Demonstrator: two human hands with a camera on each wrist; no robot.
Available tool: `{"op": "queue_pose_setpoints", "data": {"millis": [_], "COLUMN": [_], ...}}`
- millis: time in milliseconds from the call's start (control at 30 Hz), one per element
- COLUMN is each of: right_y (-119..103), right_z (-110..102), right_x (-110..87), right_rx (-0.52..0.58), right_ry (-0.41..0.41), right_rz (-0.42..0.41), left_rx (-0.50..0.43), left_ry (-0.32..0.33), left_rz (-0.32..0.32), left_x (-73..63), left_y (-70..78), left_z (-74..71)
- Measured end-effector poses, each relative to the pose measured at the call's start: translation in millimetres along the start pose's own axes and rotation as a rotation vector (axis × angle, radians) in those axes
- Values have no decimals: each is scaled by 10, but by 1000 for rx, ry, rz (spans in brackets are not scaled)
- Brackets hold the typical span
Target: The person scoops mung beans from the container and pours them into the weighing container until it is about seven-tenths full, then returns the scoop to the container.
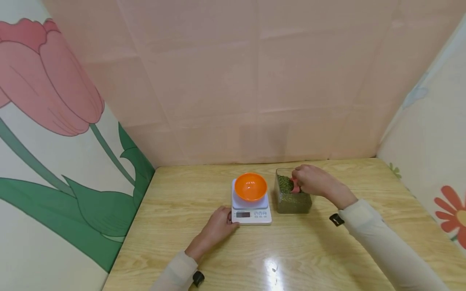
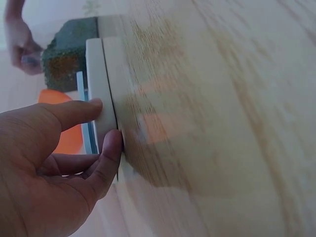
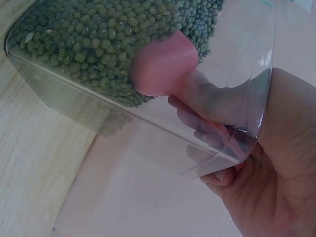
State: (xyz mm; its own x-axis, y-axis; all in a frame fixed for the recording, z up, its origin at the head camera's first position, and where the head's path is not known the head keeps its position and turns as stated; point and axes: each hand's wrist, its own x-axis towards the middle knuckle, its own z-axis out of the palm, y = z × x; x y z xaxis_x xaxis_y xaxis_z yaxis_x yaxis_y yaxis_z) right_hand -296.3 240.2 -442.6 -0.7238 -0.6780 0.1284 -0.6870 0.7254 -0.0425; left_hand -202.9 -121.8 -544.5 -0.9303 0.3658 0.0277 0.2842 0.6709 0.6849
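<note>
My right hand (image 1: 309, 180) reaches into a clear plastic box (image 1: 294, 208) of green mung beans (image 3: 106, 37). It grips the handle of a pink scoop (image 3: 165, 64), whose head is pushed into the beans. My left hand (image 1: 221, 222) pinches the near left corner of a white kitchen scale (image 1: 251, 219). In the left wrist view its thumb and a finger (image 2: 112, 143) touch the scale's edge. An orange bowl (image 1: 250, 186) sits on the weighing plate; no contents show in it. The scale's display is too small to read.
The box stands just right of the scale on a wooden table (image 1: 189, 182). A pinkish sheet (image 1: 218, 81) covers the wall behind the table. Walls painted with flowers rise at the left and right.
</note>
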Motion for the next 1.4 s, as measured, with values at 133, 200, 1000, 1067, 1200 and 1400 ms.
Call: {"op": "queue_pose_setpoints", "data": {"millis": [133,200,1000,1067,1200,1400], "right_y": [11,17,30,24,13,21], "right_z": [-2,-4,20,12,-11,-22], "right_x": [-12,-16,-51,-55,-57,-52], "right_rx": [8,9,11,6,0,10], "right_ry": [-3,-5,30,33,36,28], "right_rz": [11,14,-16,-18,-16,-12], "left_rx": [-13,-6,12,13,17,-4], "left_ry": [-1,0,-12,-15,-18,-21], "left_rz": [-11,-18,-37,-45,-51,-42], "left_x": [12,17,15,14,15,12], "left_y": [6,11,4,10,13,4], "left_z": [-3,-5,-1,-7,-16,-18]}}
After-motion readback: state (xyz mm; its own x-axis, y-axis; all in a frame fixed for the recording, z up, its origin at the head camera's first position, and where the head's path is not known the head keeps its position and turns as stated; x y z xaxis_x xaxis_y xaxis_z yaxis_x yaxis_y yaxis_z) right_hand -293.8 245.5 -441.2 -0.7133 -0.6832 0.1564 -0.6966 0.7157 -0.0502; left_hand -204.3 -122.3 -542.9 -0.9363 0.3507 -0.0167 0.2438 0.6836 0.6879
